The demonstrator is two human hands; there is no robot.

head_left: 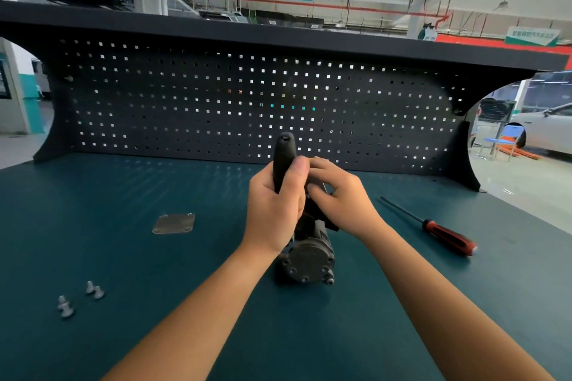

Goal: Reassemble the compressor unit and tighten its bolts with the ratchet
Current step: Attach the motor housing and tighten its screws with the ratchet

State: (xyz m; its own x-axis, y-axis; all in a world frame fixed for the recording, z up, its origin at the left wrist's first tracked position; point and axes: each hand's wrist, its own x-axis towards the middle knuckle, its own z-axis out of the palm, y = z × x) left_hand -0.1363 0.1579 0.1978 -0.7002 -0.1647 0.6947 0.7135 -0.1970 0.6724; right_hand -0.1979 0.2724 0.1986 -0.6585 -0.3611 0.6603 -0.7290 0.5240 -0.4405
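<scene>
A dark grey compressor unit (pixel 306 260) lies on the green bench top, its round bolted end facing me. My left hand (pixel 275 207) grips the black ratchet handle (pixel 283 158), which stands upright above the compressor. My right hand (pixel 339 198) is curled around the ratchet's lower part just over the unit; what its fingers pinch is hidden. A flat grey cover plate (pixel 174 224) lies to the left of the hands. Several silver bolts (pixel 79 298) lie loose near the front left.
A red-and-black screwdriver (pixel 439 233) lies on the bench (pixel 154 318) to the right of my right forearm. A dark pegboard back wall (pixel 216 102) with a shelf above closes the far edge. Beyond the right end stand a blue chair and a white car.
</scene>
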